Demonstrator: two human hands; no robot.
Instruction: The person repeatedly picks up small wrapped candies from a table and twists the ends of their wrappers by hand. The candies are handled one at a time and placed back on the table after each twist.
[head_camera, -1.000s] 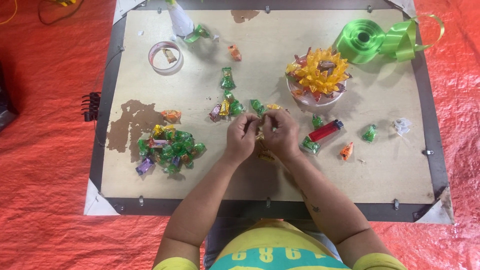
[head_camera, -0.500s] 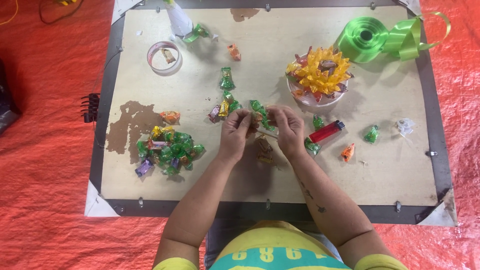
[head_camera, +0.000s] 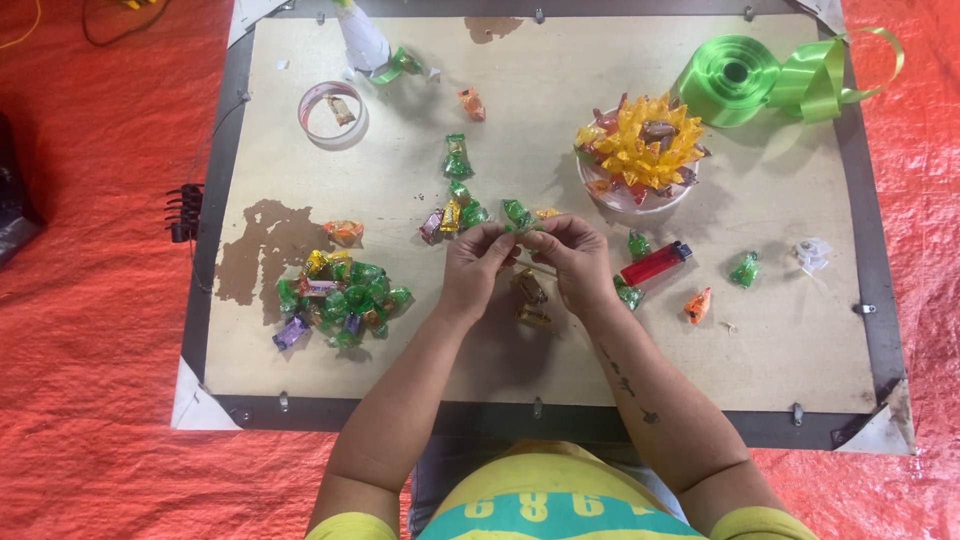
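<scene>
Risk: the green-wrapped candy (head_camera: 517, 214) sits at the very fingertips, centre of frame, so the hold looks slight. A slip would likely drop it among the loose sweets just below the hands, or onto the thin stick (head_camera: 537, 268) that runs between the hands. The stick itself looks slender; too much twist or squeeze could bend or snap it. The red lighter (head_camera: 656, 264) lies just right of the hands and could be knocked by the right wrist.

Pose: both forearms come up from the bottom edge and converge at mid-frame over the wooden board (head_camera: 560, 370). Left hand (head_camera: 474, 262) and right hand (head_camera: 572, 258) are close together, fingers curled inward, thumbs and forefingers pinching the green candy between them. Whether the stick is gripped as well, cannot tell.

Around: pile of wrapped candies (head_camera: 340, 300) at lower left, yellow ribbon bow (head_camera: 642, 145) on a round base at upper right, green ribbon roll (head_camera: 735, 78) beyond it, tape ring (head_camera: 333, 113) at upper left.
</scene>
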